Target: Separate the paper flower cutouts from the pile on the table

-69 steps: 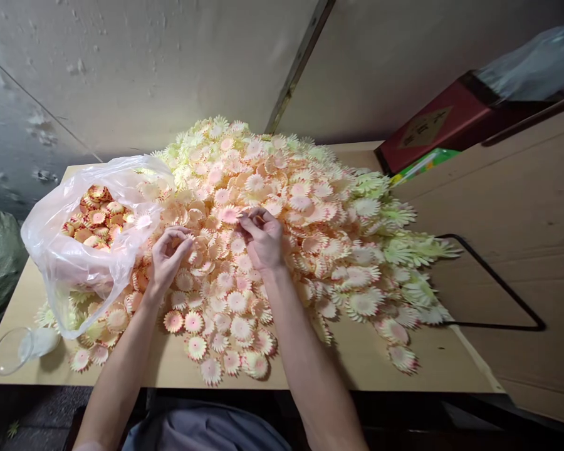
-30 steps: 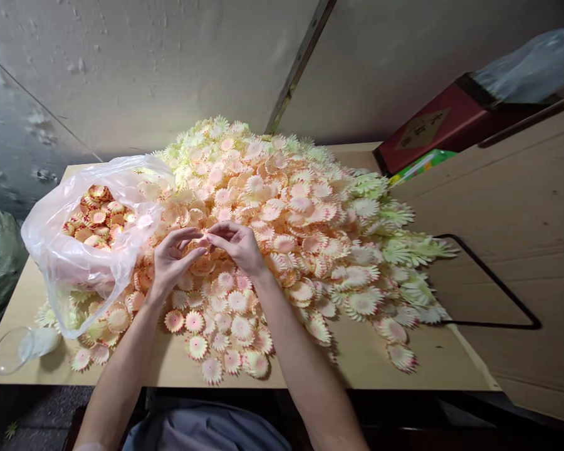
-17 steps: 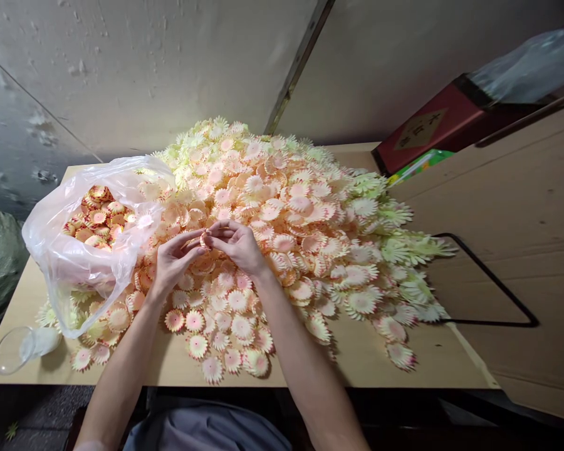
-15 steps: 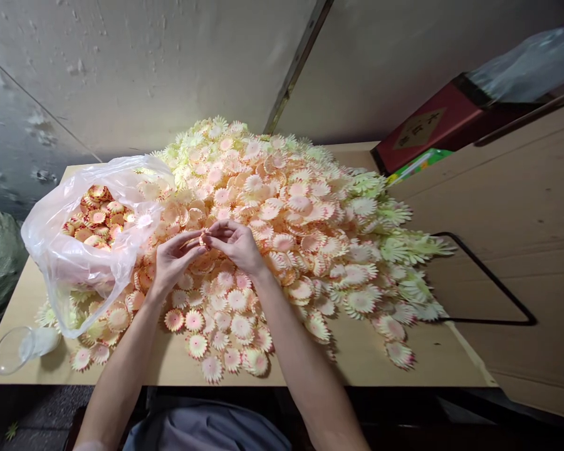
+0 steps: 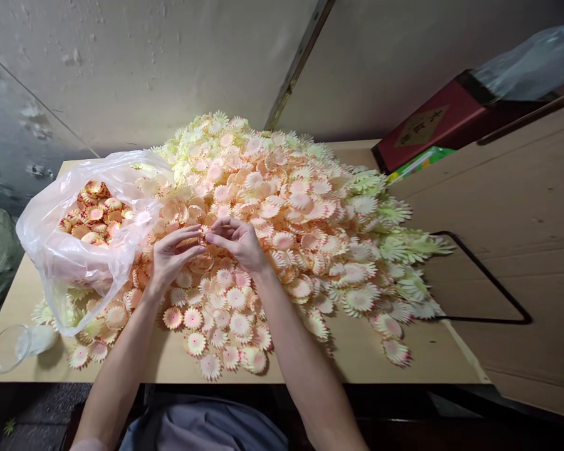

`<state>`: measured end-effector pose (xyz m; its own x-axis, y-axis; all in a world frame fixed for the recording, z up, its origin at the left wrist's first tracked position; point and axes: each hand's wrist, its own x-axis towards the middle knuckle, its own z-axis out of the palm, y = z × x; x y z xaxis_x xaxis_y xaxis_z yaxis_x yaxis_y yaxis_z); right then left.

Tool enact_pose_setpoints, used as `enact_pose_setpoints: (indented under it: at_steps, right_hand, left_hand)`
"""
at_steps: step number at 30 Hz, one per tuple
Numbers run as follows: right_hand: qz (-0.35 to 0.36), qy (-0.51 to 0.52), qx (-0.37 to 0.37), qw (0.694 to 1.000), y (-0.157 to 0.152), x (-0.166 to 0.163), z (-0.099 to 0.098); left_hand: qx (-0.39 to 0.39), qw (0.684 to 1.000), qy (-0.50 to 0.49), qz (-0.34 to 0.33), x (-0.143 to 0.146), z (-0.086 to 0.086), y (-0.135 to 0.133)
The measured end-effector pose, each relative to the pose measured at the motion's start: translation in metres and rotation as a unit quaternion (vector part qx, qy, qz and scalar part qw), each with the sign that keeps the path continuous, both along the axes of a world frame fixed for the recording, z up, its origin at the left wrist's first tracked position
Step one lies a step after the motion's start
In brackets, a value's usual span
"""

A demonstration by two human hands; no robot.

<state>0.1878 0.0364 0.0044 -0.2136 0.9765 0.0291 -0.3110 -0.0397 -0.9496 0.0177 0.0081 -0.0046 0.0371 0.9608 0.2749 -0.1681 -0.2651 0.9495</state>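
Pale pink, with darker pink at its edge, a small flower disc (image 5: 203, 235) sits between our fingertips, just left of the middle of the frame. We hold it from both sides: our right hand (image 5: 239, 243) pinches it between thumb and fingers, while our left hand (image 5: 173, 252) has its fingertips drawn narrow at the other edge. Much of the disc is covered, so we cannot tell whether it is one layer or several. Such light, fine-edged stuff probably calls for a fingertip grip, and two hands can steady and turn it better than one.

Just under our hands, the heap of loose flower discs (image 5: 299, 202) spreads across the centre, pink in the middle and greenish towards the top and right; we judge it lies there for easy reach. Left of our left hand, a translucent plastic bag (image 5: 44, 228) gapes upward, its mouth spread wide, likely for ready access to the red-edged discs (image 5: 94, 213) inside. A clear cup (image 5: 41, 340) lies tipped at lower left on the pale tabletop (image 5: 361, 366). On the right, a cardboard sheet (image 5: 502, 244) stands beside the heap, perhaps as a barrier.
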Motion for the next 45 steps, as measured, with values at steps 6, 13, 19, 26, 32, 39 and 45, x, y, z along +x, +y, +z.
enact_pose_setpoints:
  at_steps: [6, 13, 19, 26, 32, 39, 45]
  right_hand:
    - [0.010, 0.010, -0.017, 1.000, 0.0019, 0.0004, -0.0045]
    - [0.024, 0.024, -0.026, 0.999, 0.0008, 0.0016, -0.0021]
    - [0.021, 0.018, -0.029, 0.999, 0.0003, 0.0017, -0.0014]
    - [0.018, 0.006, -0.028, 0.999, 0.0009, 0.0025, -0.0023]
    - [0.019, 0.013, -0.018, 1.000, 0.0009, 0.0026, -0.0031]
    - [0.022, 0.009, -0.021, 1.000, -0.0002, 0.0017, -0.0013]
    - [-0.008, 0.005, -0.004, 1.000, 0.0001, 0.0028, 0.0008]
  left_hand:
    - [0.002, 1.000, 0.019, 0.012, 0.0013, 0.0019, -0.0008]
    - [-0.007, 1.000, 0.000, 0.002, 0.0020, -0.0001, -0.0006]
    - [-0.004, 1.000, 0.003, 0.000, 0.0013, -0.0003, -0.0004]
    - [-0.006, 1.000, 0.011, -0.001, 0.0007, -0.0011, -0.0013]
    - [-0.019, 1.000, 0.013, -0.012, 0.0015, 0.0003, -0.0008]
    - [-0.041, 0.998, 0.037, -0.003, 0.0018, -0.0037, -0.0002]
    - [-0.071, 0.997, 0.004, 0.027, -0.0001, -0.0009, -0.0001]
